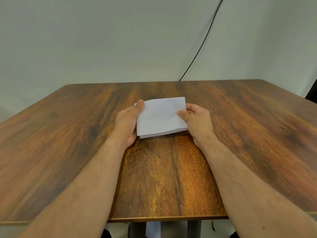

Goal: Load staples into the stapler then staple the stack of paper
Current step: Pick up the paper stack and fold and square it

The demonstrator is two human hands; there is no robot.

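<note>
A small stack of white paper [161, 116] is held over the middle of the wooden table [68, 134], tilted up toward me. My left hand [127, 122] grips its left edge, thumb on top near the far corner. My right hand [197, 121] grips the right edge, thumb pressed on the sheet's face. Several sheet edges show at the stack's lower right corner. No stapler and no staples are in view.
A black cable [204, 40] runs down the pale wall behind the table's far edge. A dark object [311, 95] sits past the table's right corner. Below the near edge, table legs and a white sheet [152, 229] show.
</note>
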